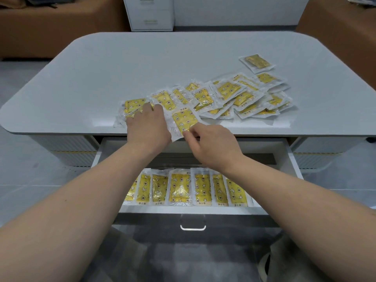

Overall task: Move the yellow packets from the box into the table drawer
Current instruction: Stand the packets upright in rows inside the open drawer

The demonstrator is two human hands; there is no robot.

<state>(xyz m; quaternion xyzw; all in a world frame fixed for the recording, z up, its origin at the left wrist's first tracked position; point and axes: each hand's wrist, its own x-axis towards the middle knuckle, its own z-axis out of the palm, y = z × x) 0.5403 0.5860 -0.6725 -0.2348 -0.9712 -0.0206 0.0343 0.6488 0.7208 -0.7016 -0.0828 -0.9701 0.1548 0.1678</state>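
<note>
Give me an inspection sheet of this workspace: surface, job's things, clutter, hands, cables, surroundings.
Surface: white table, rounded corners.
Job's things: loose packets spread over the near right part of the tabletop; row of packets lined up in the open drawer; no box seen.
Clutter: nothing seen.
Hands: left hand rests on the pile's left end, grip unclear; right hand pinches the near corner of one packet at the table's edge.
Cables: nothing seen.
Surroundings: white cabinet behind the table, brown seats at both sides, grey floor.
</note>
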